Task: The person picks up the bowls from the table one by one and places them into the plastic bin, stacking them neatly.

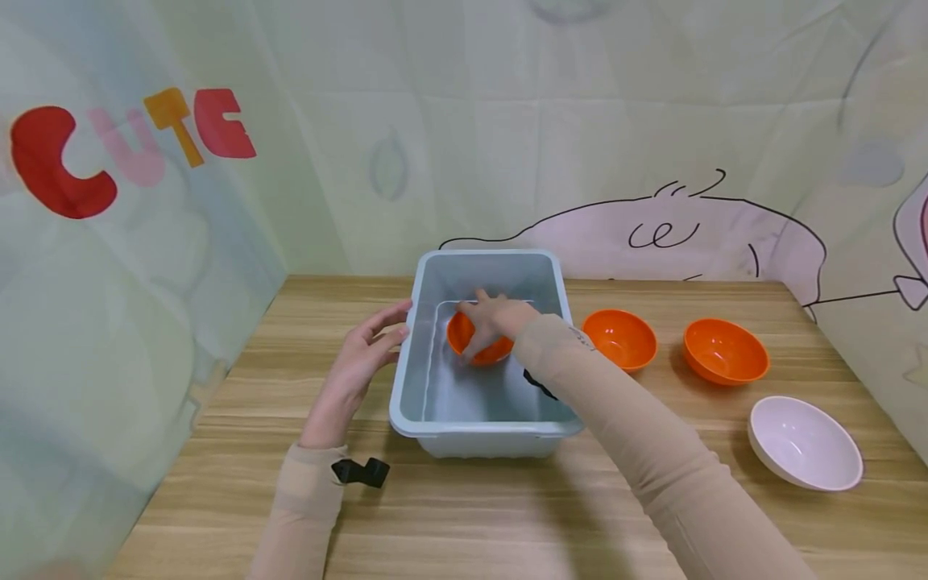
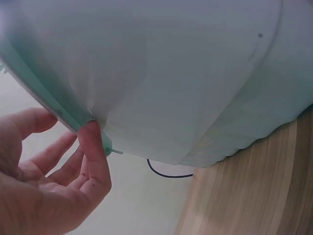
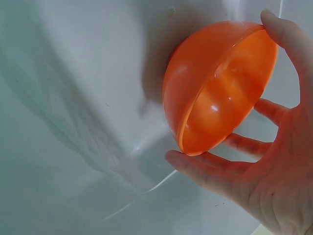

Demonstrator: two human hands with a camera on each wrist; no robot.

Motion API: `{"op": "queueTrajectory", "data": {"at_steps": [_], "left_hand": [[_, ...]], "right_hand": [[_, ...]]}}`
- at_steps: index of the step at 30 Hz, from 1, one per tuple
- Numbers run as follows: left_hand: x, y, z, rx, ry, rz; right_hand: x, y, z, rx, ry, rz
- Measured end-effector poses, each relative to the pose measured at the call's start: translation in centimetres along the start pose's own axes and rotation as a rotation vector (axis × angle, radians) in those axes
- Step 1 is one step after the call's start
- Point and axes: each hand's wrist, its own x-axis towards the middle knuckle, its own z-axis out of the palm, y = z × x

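A light blue plastic basin [image 1: 474, 441] stands upright on the table. My left hand [image 1: 362, 350] is at its left rim. In the left wrist view, the thumb and fingers of that hand [image 2: 63, 171] pinch the rim. Inside the basin, my right hand [image 1: 493, 321] holds an orange bowl [image 1: 458, 334] by its rim. The right wrist view shows the bowl [image 3: 195, 73] close to the basin's floor [image 3: 93, 63], its mouth toward the palm. Spread fingers and thumb of the hand [image 3: 274, 171] touch opposite sides of its rim.
Right of the basin, two more orange bowls, one nearer [image 1: 619, 340] and one farther right [image 1: 725, 352], sit on the wooden table [image 1: 464, 524]. A white bowl [image 1: 805, 443] stands closer to the front right. A printed curtain [image 1: 464, 161] hangs behind the table.
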Motion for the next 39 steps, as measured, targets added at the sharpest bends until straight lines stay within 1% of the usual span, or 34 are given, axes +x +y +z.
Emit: {"op": "queueTrajectory", "data": {"at_steps": [18,27,39], "left_hand": [[0.2,0.0,0.0,-0.006,-0.001,-0.002],[0.1,-0.1,0.0,-0.010,0.001,0.000],[0.2,0.0,0.0,-0.008,-0.001,-0.003]], "right_hand": [[-0.5,0.1,-0.2,0.022,0.002,-0.006],[-0.6,0.1,-0.3,0.012,0.006,0.002],[-1.0,-0.3,-1.3,-0.029,0.038,-0.048]]}}
